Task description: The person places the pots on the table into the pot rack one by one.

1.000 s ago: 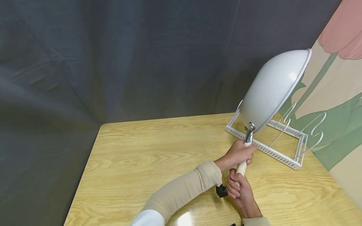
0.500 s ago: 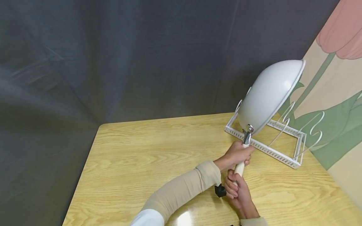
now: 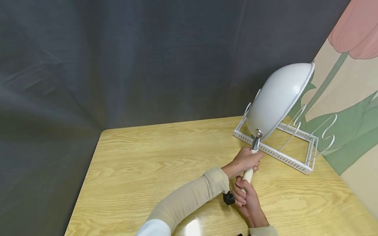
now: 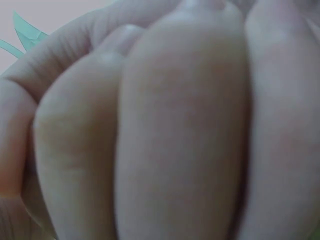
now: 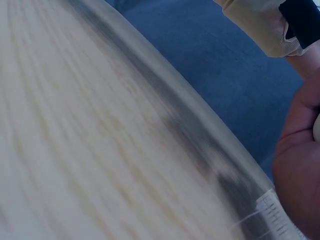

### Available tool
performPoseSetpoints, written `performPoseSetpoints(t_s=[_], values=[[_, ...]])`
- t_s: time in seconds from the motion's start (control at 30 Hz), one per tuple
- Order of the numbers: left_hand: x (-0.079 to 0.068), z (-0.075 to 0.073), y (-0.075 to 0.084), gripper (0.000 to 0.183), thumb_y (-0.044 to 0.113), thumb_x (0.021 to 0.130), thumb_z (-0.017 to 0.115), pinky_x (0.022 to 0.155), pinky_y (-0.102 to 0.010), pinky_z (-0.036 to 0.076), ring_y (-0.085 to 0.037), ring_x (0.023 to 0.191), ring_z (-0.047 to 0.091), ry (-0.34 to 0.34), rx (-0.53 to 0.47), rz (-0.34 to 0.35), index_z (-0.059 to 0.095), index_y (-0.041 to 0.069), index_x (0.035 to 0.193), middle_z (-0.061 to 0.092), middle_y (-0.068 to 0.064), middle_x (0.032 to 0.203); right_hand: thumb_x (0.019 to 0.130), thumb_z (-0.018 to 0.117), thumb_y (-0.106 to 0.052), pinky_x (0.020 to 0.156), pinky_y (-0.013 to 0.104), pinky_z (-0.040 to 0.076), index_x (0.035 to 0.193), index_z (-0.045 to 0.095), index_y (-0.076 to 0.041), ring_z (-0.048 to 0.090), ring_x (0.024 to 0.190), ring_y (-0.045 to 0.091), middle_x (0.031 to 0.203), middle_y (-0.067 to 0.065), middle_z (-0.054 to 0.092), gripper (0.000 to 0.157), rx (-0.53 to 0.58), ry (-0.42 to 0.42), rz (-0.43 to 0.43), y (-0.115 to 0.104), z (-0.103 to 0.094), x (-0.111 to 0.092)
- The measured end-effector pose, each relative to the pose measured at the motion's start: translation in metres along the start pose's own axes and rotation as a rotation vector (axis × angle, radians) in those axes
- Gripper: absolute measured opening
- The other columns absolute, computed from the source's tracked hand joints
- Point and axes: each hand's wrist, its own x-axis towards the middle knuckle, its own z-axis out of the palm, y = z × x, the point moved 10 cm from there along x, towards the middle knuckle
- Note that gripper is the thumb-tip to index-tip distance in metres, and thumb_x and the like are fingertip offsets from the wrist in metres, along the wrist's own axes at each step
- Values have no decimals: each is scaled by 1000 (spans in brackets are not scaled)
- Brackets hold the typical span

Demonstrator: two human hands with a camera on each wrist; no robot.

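A large white wok (image 3: 279,95) with a cream handle (image 3: 248,175) and metal neck stands tilted on its side, its outer bottom facing left. It overlaps the left part of a white wire pan rack (image 3: 292,160), between the rack's loops, in the head view. My left hand (image 3: 245,160) grips the handle just below the metal neck. Lower down, near the handle's end, my right hand (image 3: 247,198) holds it with curled fingers. The left wrist view is filled by curled fingers (image 4: 180,130) and shows nothing of the wok.
The rack stands on a wood-grain table (image 3: 147,164) near its back right. Behind the table hangs a dark curtain (image 3: 162,65). A wall painted with a tulip (image 3: 354,36) borders the right side. A black wrist piece (image 3: 228,198) hangs under the left cuff.
The wok has come down a little and shifted left in the head view, sitting lower against the rack. Both hands keep their grip. The whole view also drifts slightly left.
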Motion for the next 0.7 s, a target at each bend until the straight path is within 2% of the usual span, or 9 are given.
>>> performPoseSetpoints(t_s=[0.47,0.7], values=[[7,-2,-6,26,14,78,56,35,-21,33,-10,36,37,20,-12,-1,41,17,57,38,0,44,92,9,0,33,18,12,87,44,-11,15,40,7,55,-2,15,37,-31,18,5,1,-6,2],[8,-1,-12,26,13,79,56,34,-20,32,-10,36,38,30,-32,-17,42,16,57,39,1,44,92,10,-1,33,19,11,89,45,-11,16,41,7,56,-2,15,37,-8,11,14,3,-7,-2]])
